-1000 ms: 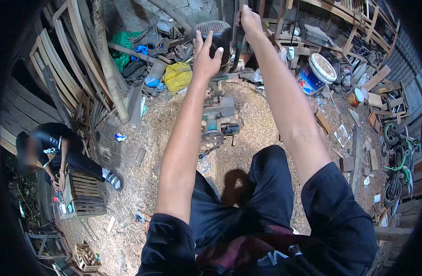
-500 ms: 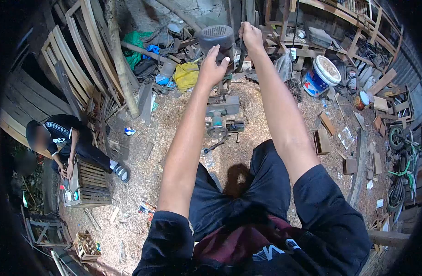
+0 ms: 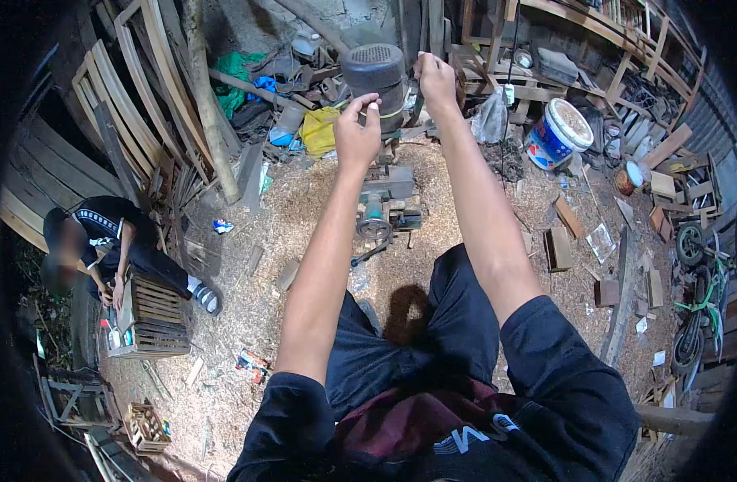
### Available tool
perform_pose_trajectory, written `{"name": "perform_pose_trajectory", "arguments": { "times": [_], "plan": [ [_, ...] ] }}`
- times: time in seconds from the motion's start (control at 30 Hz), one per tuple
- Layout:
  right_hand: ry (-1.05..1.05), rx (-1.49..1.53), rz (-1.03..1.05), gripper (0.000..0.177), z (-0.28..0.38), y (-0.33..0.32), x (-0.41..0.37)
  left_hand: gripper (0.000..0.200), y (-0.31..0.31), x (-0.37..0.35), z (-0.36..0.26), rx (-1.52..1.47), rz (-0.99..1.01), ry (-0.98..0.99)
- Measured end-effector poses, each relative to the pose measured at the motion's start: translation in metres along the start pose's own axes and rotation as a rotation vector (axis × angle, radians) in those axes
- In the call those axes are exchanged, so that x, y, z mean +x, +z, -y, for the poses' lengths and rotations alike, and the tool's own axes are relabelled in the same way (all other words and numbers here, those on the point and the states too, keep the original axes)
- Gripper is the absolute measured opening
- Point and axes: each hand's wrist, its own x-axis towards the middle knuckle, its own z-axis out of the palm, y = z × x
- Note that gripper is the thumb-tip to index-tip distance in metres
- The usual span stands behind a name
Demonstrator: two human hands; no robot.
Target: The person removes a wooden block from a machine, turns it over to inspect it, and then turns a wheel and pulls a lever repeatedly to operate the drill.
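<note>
A dark cylindrical motor housing with a vented round top stands ahead of me, above the machine. My left hand is in front of its lower left side, with fingers curled and the thumb raised near the index finger. Whatever it may pinch is too small to make out. To the right of the housing, my right hand is closed at a higher level, its fingertips turned away. Anything inside it is hidden. Below the hands, the machine's metal bed and a round handwheel show between my forearms.
Wood shavings cover the floor. A person sits at the left beside a slatted wooden crate. A white and blue bucket stands at right, with wood blocks and a small bike beyond. Wooden frames lean at left.
My left hand has moved down and slightly left, and its spread fingers have curled in. My right hand has dropped slightly and remains closed. The view has shifted a little.
</note>
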Motion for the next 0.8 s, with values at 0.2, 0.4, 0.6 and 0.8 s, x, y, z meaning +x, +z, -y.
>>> {"name": "perform_pose_trajectory", "arguments": {
  "times": [0.2, 0.4, 0.6, 0.8],
  "plan": [
    [-0.013, 0.047, 0.009, 0.034, 0.005, -0.003, -0.017, 0.02, 0.001, -0.012, 0.007, -0.116, 0.017, -0.077],
    [-0.034, 0.098, 0.02, 0.033, 0.004, -0.008, -0.034, 0.02, 0.001, -0.031, 0.006, -0.165, -0.072, -0.107],
    [-0.074, 0.073, -0.017, 0.032, -0.007, -0.014, -0.042, 0.022, -0.002, -0.032, -0.008, -0.33, -0.074, -0.287],
    [-0.07, 0.157, -0.035, 0.03, -0.018, -0.016, -0.051, 0.021, -0.002, -0.028, 0.004, -0.507, -0.129, -0.375]
  ]
}}
